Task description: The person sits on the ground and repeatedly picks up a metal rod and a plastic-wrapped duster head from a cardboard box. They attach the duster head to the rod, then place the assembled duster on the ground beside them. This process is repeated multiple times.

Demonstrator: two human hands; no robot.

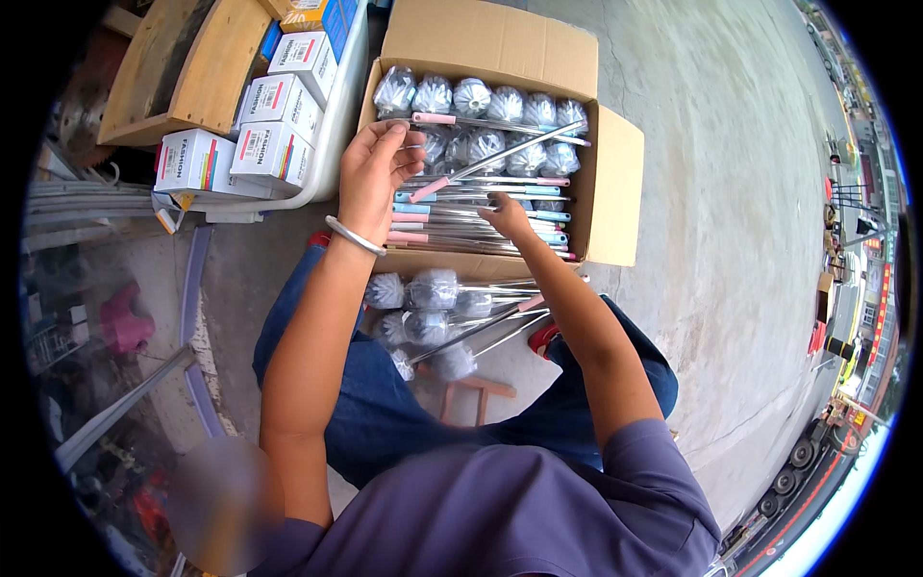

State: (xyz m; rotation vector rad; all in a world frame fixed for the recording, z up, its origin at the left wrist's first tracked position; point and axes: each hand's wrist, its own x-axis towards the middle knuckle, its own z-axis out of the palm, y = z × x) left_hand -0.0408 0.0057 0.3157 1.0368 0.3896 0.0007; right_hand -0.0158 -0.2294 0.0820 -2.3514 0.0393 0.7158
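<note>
An open cardboard box (615, 183) in front of me holds rows of plastic-wrapped toilet brushes (471, 97) with round pale heads. Their metal handles (461, 237), with pink or blue grips, lie crosswise in the near half. One loose handle with a pink grip (430, 188) slants across the pile. My left hand (375, 163) is raised at the box's left side, fingers apart and slightly curled, with nothing seen in it. Its fingertips are near another pink grip (434, 118). My right hand (507, 215) reaches into the box, its fingers closed at the metal handles; the exact grip is partly hidden.
More wrapped brushes (430, 290) lie between my legs, by a small wooden stool (476, 387). At left stands a pale plastic bin (332, 168) with white cartons (277, 154) and a wooden crate (183, 72). Concrete floor (721, 221) stretches right, toward a parked truck.
</note>
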